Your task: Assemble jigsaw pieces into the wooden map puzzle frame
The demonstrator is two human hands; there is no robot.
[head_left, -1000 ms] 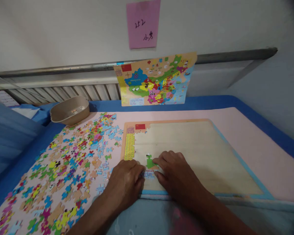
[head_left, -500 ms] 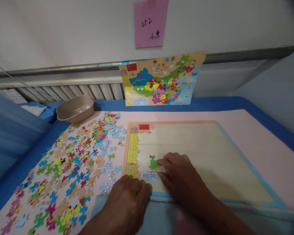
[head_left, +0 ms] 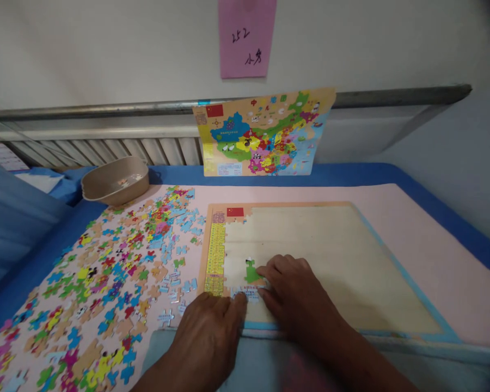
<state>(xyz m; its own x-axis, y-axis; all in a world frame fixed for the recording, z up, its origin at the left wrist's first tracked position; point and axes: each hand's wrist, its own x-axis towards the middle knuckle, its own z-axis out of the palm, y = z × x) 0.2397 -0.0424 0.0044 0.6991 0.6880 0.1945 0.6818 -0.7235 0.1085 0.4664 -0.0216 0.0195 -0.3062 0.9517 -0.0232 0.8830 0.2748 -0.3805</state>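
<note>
A wooden puzzle tray point(head_left: 330, 261) lies on a pink mat, with a red flag piece point(head_left: 235, 212) and a yellow column of pieces point(head_left: 215, 256) set along its left side. My right hand point(head_left: 296, 296) rests inside the tray, fingers curled, its fingertips touching a green piece point(head_left: 251, 272) and the pale blue text pieces point(head_left: 247, 294) below it. My left hand point(head_left: 210, 335) lies at the tray's lower left corner, fingers together and pressed down next to those blue pieces. Nothing is lifted in either hand.
Several loose coloured pieces point(head_left: 106, 277) are spread over the mat at the left. A beige bowl point(head_left: 115, 181) stands at the back left. A finished map picture point(head_left: 263, 133) leans on the rail, under a pink note point(head_left: 247, 38). Blue cloth borders the mat.
My left hand has slid back from beside the green piece to the tray's lower left corner. My right hand has stayed on the green piece. The view has shifted slightly.
</note>
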